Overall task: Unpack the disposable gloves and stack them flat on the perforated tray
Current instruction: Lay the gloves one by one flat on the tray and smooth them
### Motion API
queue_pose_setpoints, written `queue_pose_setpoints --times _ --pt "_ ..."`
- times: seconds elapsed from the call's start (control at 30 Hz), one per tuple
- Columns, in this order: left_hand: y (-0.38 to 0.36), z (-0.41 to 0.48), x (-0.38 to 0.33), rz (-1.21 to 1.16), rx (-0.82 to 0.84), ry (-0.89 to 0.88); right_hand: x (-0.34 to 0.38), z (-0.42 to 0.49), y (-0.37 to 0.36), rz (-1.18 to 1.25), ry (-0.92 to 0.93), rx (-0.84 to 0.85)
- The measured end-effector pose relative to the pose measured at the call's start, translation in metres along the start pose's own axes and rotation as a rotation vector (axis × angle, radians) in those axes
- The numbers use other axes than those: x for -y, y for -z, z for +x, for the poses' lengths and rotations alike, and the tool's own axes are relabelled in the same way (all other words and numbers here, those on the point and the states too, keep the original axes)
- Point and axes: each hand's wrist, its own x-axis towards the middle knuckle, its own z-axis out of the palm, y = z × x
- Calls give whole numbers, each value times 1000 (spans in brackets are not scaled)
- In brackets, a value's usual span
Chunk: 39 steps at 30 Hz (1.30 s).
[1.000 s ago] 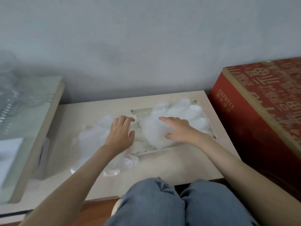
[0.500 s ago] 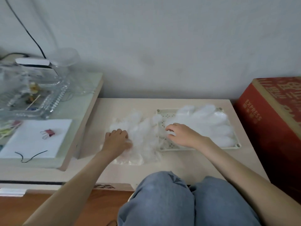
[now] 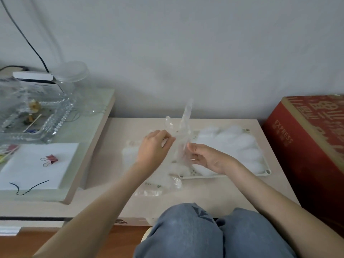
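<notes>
A clear disposable glove (image 3: 183, 131) hangs upright in the air above the low table. My left hand (image 3: 155, 148) pinches its left side and my right hand (image 3: 208, 158) grips its lower right part. The pale perforated tray (image 3: 265, 171) lies at the right of the table, with a heap of white crumpled gloves (image 3: 230, 146) on it. A second pile of gloves (image 3: 130, 155) lies on the table to the left, partly hidden by my left wrist. A flat clear wrapper (image 3: 149, 192) lies near the front edge.
A red cardboard box (image 3: 307, 146) stands right of the table. To the left a raised glass-topped stand (image 3: 80, 151) carries a crystal dish (image 3: 31, 120), white paper with a red binder clip (image 3: 49, 160) and a glass jar (image 3: 71, 75). My knees (image 3: 195, 229) are below the table's front edge.
Both hands left the piles and rose together, lifting one glove off the table and holding it up between them. The camera view has tilted up and widened.
</notes>
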Motion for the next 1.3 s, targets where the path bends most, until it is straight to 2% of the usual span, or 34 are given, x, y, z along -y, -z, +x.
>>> queue_pose_setpoints --times 0.17,0.23,0.3,0.37,0.53,0.6,0.67,0.73,0.83,0.9,1.0,1.07,1.3 --pt "-18 13 -39 -113 136 -89 4 -7 15 246 200 37" --pt "-25 15 -51 -174 229 -141 6 -12 21 346 227 -53" --pt "-35 19 -58 -202 336 -217 3 -17 30 412 211 -213" --pt "-44 20 -59 -266 380 -211 -2 -23 39 473 187 -307" --pt "-70 28 -63 -385 225 161 -11 -39 61 520 129 -428" --pt "-79 34 -63 -458 283 332 -17 -43 69 547 96 -424" --pt "-90 40 -61 -539 418 469 -22 -44 77 564 63 -416" --pt "-99 44 -60 -547 535 495 -27 -43 82 577 49 -396" --pt "-112 46 -63 -593 557 504 -34 -40 88 634 48 -375" --pt "-117 49 -64 -530 533 487 -37 -38 94 633 32 -382" --pt "-123 53 -54 -235 521 354 -41 -35 104 581 -11 -449" --pt "-130 55 -45 -136 514 314 -47 -33 113 587 -31 -509" --pt "-136 53 -31 -52 461 235 -61 -23 125 361 -49 -660"
